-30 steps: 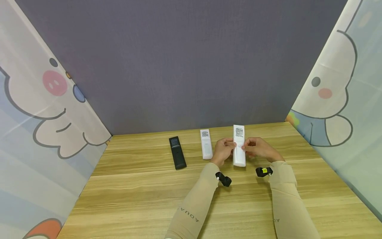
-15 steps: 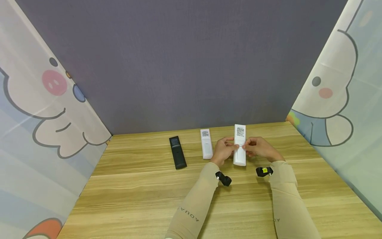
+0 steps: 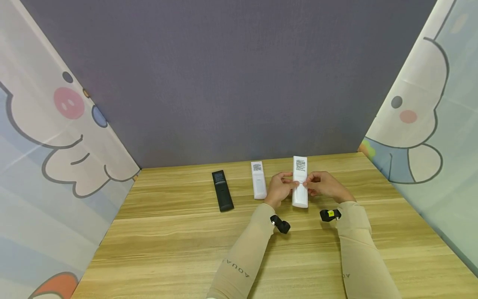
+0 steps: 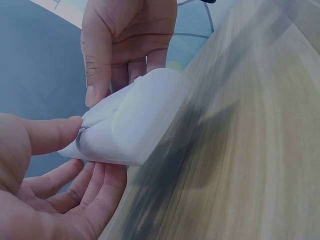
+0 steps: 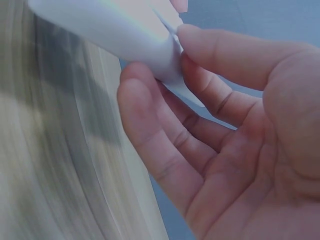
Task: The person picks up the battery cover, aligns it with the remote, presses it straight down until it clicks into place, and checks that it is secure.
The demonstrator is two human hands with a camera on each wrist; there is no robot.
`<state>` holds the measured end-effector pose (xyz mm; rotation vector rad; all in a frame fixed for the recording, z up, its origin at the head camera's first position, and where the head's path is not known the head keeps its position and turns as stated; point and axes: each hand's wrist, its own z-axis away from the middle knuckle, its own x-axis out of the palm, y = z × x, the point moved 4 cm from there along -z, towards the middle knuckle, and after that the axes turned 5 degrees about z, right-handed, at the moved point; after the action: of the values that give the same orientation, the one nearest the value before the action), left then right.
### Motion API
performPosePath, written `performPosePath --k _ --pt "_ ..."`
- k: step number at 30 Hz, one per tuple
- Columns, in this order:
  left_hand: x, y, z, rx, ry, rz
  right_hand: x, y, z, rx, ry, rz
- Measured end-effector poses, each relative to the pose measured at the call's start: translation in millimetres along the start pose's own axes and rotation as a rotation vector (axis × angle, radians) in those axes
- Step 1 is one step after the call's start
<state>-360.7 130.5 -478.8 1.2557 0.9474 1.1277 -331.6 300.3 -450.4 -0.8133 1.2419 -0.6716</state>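
Note:
A white remote control (image 3: pixel 300 197), back side up with a printed label at its far end, is held between both hands over the table. My left hand (image 3: pixel 279 189) grips its left side, thumb on the back near the middle and fingers curled underneath. From the right, my right hand (image 3: pixel 325 185) pinches the other side, its thumb at the same height. The left wrist view shows a narrow gap along the battery cover (image 4: pixel 97 117) beside the left thumb. In the right wrist view, the right fingers (image 5: pixel 145 110) curl below the remote.
To the left, a smaller white remote (image 3: pixel 259 182) lies back side up on the wooden table (image 3: pixel 168 241). A black remote (image 3: pixel 223 193) lies farther left, also label up. Behind stands a dark grey panel (image 3: pixel 231 83), with cartoon-printed curtains (image 3: pixel 414 112) at both sides.
Over the last second the white remote has shifted slightly to the right, and the left thumb has slid farther onto its back. The two other remotes have stayed put.

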Motion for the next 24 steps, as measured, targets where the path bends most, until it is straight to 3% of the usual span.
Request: performPosePath --k 24 --pt "0.7 -2.4 0.8 -0.012 0.029 -0.005 0.6 -1.3 0.7 0.006 0.011 0.004"
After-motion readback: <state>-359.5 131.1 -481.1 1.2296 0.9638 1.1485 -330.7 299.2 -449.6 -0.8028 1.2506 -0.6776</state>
